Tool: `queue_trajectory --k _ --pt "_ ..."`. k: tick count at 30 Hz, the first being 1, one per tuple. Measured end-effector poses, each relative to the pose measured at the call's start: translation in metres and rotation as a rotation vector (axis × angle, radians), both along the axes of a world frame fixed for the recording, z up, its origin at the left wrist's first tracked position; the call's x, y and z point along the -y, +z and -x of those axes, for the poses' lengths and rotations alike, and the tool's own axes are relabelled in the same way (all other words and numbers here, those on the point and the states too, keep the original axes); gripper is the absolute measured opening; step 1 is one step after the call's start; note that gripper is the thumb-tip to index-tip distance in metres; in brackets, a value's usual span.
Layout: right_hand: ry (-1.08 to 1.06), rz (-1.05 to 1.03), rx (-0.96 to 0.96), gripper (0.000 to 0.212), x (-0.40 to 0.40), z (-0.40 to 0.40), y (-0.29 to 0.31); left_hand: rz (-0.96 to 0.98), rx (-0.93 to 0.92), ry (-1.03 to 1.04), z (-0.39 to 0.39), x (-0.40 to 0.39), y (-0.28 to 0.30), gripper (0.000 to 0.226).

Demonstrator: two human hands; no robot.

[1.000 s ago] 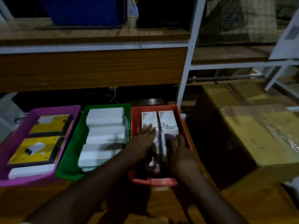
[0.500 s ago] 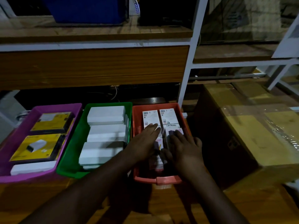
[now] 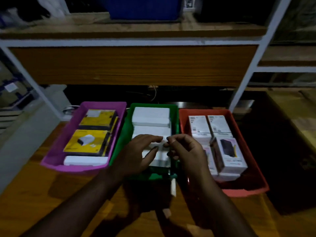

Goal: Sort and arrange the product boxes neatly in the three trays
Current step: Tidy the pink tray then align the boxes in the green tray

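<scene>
Three trays stand side by side on a wooden surface. The purple tray (image 3: 56, 151) on the left holds yellow boxes (image 3: 88, 141) and a white box at its front. The green tray (image 3: 123, 132) in the middle holds stacked white boxes (image 3: 151, 117). The red tray (image 3: 253, 170) on the right holds white and pink printed boxes (image 3: 229, 154). My left hand (image 3: 138, 156) lies over the front white boxes in the green tray, fingers spread. My right hand (image 3: 186, 151) hovers at that tray's right side, fingers curled, fingertips near the left hand's.
A wooden shelf panel with a white metal frame (image 3: 246, 71) rises behind the trays. A blue bin (image 3: 143, 7) sits on the upper shelf. A large dark carton (image 3: 294, 117) stands to the right of the red tray. A small white strip (image 3: 173, 187) lies in front of the green tray.
Both hands have left the red tray and moved left over the green tray. The view has shifted so that the trays sit further right.
</scene>
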State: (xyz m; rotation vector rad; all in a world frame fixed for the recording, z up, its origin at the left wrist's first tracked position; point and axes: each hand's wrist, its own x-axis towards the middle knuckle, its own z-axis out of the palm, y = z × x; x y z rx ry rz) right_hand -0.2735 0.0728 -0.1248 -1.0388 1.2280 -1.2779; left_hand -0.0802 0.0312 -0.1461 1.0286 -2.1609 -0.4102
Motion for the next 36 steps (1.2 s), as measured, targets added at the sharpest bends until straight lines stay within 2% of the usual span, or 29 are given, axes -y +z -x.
queue_trajectory --k 7,9,11,13,15,19,21,24,33,36 --pt "0.114 0.109 -0.198 0.006 0.019 -0.142 0.008 -0.001 0.035 0.073 -0.149 0.001 -0.002 0.029" --pt "0.16 0.184 -0.453 0.007 0.031 -0.183 0.002 -0.039 0.078 0.118 -0.202 0.013 -0.011 0.027" --pt "0.295 0.258 -0.833 0.011 0.047 -0.21 -0.005 -0.141 0.2 0.171 -0.239 0.027 -0.018 0.027" --pt "0.449 0.203 -1.168 0.017 0.062 -0.24 -0.012 -0.276 0.337 0.111 -0.271 0.041 -0.022 0.029" --pt "0.536 0.121 -1.342 0.023 0.072 -0.26 -0.013 -0.35 0.431 -0.012 -0.284 0.052 -0.025 0.029" --pt "0.559 0.093 -1.524 0.041 0.079 -0.27 -0.013 -0.385 0.47 -0.118 -0.288 0.066 -0.035 0.046" --pt "0.597 0.064 -1.619 0.043 0.08 -0.271 -0.012 -0.375 0.47 -0.115 -0.288 0.069 -0.038 0.053" --pt "0.644 0.04 -1.716 0.043 0.085 -0.275 -0.01 -0.348 0.427 -0.098 -0.287 0.07 -0.04 0.05" --pt "0.604 0.369 -1.917 0.028 0.091 -0.267 -0.034 -0.419 0.293 -0.019 -0.288 0.064 -0.041 0.044" --pt "0.633 0.42 -1.933 0.033 0.099 -0.264 -0.043 -0.417 0.312 -0.013 -0.289 0.063 -0.038 0.047"
